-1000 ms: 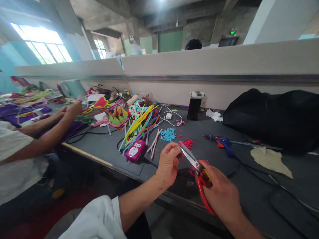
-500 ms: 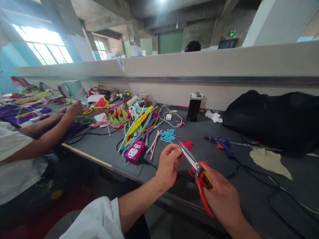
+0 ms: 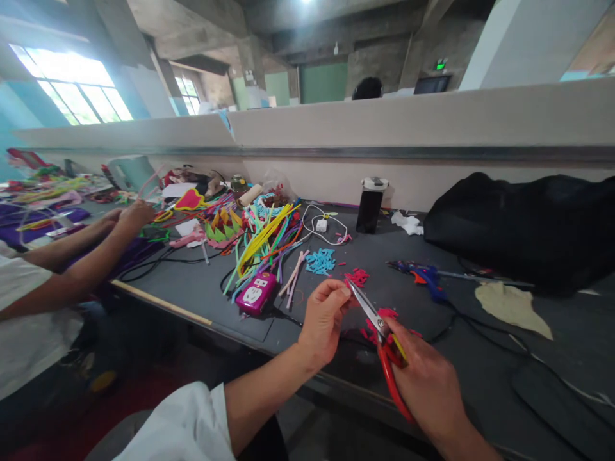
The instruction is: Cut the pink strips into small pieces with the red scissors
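My right hand (image 3: pixel 425 378) is closed round the red handles of a pair of scissors (image 3: pixel 369 312), whose blades point up and to the left. Just left of the blade tips, my left hand (image 3: pixel 324 320) is pinched, thumb against fingers; what it holds is too small to make out. Short red pieces (image 3: pixel 356 276) lie in a small pile behind the blade tips, and more red pieces (image 3: pixel 387 314) are partly hidden under the scissors. Beyond my left hand is a heap of short blue pieces (image 3: pixel 320 261), with a few pale pink strips (image 3: pixel 291 282) beside it.
A purple power socket (image 3: pixel 257 294) sits by a bundle of coloured fuzzy stems (image 3: pixel 269 240). Farther back stands a dark bottle (image 3: pixel 369 208). To the right are a blue glue gun (image 3: pixel 430 278), its cable and a black bag (image 3: pixel 519 230). A co-worker's hands (image 3: pixel 134 218) are at the left.
The view has shifted slightly, so the table things sit a little farther left. My hands and the scissors hold nearly the same pose, the blades looking slightly more closed.
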The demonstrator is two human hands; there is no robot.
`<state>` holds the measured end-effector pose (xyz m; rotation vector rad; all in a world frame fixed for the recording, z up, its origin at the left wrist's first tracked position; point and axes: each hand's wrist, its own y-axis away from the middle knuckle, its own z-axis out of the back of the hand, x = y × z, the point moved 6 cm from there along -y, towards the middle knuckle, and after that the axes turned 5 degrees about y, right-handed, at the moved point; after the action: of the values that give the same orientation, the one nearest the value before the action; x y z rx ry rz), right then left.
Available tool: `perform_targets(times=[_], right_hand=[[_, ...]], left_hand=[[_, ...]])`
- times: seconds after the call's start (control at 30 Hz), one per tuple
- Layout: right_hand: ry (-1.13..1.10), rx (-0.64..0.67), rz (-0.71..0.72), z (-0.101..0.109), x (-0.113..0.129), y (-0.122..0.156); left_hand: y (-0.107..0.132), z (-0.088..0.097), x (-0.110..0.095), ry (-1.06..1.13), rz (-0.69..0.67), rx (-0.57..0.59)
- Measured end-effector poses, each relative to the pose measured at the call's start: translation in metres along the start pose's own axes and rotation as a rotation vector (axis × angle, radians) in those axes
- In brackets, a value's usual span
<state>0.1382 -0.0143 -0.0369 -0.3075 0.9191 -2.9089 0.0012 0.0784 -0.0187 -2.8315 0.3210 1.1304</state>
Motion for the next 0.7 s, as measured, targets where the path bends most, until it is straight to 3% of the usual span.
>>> perform_targets(times=[0.1, 0.23, 0.4, 0.5, 0.7], right_hand=[[-0.075, 0.052, -0.11, 0.001, -0.009, -0.004], [-0.279, 0.069, -0.318, 0.007, -0.021, -0.013], [-0.659, 0.139, -0.45, 0.013, -0.016, -0.027], [-0.778, 0.147, -0.51, 0.014, -0.014, -0.032], [-0.842, 0.148, -0.514, 0.011, -0.015, -0.034]], left_hand=[[0.002, -0.003, 0.0, -0.097, -0.016, 0.031], [0.006, -0.007, 0.005, -0.475, -0.073, 0.104], [0.019, -0.022, 0.008, -1.002, -0.374, 0.299], [0.025, -0.027, 0.01, -1.104, -0.478, 0.368], [0.026, -0.029, 0.005, -1.057, -0.442, 0.382]])
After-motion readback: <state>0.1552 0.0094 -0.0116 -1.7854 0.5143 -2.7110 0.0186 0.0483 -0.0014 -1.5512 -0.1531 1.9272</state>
